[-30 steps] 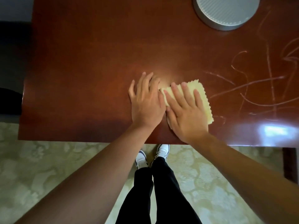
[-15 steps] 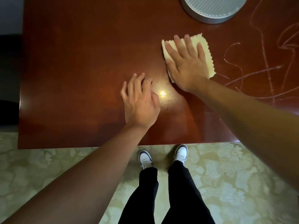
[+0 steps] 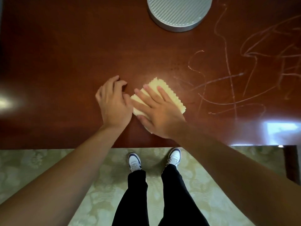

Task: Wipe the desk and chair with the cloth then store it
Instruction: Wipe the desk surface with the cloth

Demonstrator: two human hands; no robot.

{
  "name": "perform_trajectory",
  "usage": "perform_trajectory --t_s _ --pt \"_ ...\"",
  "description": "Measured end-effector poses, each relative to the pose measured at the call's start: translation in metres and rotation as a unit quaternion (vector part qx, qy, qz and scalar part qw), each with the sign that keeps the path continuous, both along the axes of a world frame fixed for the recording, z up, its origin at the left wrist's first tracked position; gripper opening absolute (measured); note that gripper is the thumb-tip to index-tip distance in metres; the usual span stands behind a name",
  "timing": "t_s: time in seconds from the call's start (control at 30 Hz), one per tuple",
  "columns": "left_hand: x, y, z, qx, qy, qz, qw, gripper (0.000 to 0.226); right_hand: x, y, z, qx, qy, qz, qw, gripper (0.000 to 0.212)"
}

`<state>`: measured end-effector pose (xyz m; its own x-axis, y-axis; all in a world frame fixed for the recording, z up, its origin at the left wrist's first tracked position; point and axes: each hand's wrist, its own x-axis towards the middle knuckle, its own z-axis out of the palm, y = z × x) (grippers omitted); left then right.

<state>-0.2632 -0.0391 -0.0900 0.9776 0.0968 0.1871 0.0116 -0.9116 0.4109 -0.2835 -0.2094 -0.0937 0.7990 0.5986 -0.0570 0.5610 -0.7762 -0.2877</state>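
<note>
A folded pale yellow cloth (image 3: 172, 95) with zigzag edges lies on the dark red-brown desk (image 3: 65, 62), near its front edge. My right hand (image 3: 159, 113) presses flat on the cloth, fingers spread, covering most of it. My left hand (image 3: 114, 103) rests on the bare desk just left of the cloth, fingers slightly curled, thumb side touching the cloth's edge. Pale scribble marks (image 3: 236, 88) cover the desk to the right of the cloth. No chair is in view.
A round ribbed silver object (image 3: 179, 12) stands at the desk's far edge. My legs and white shoes (image 3: 134, 162) stand on patterned green carpet (image 3: 40, 168) below the front edge. A dark desk leg (image 3: 291, 163) shows at lower right.
My right hand slid the cloth away toward the silver object, then back toward the front edge beside my left hand. The left hand stayed put and curled its fingers slightly.
</note>
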Motion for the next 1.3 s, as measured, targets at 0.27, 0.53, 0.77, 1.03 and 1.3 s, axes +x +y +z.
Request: perform_trajectory --t_s 0.27,0.53,0.77,1.03,1.3 --pt "0.010 -0.078 -0.011 0.050 0.047 0.056 0.996 0.047 0.095 -0.096 0.013 -0.092 0.037 -0.105 0.990 0.054" --pt "0.011 -0.079 -0.008 0.090 0.087 0.047 0.991 0.053 -0.008 -0.064 0.014 -0.083 0.030 -0.048 0.995 0.057" --pt "0.011 -0.079 -0.006 0.085 0.088 0.054 0.991 0.053 0.030 -0.091 0.006 -0.054 0.027 0.026 0.998 0.052" --pt "0.011 -0.081 -0.006 0.099 0.075 0.065 0.990 0.053 0.094 -0.102 0.007 -0.048 0.013 -0.117 0.992 0.052" --pt "0.009 -0.080 -0.008 0.095 0.075 0.064 0.991 0.052 -0.024 -0.082 0.008 -0.041 0.039 -0.008 0.998 0.054"
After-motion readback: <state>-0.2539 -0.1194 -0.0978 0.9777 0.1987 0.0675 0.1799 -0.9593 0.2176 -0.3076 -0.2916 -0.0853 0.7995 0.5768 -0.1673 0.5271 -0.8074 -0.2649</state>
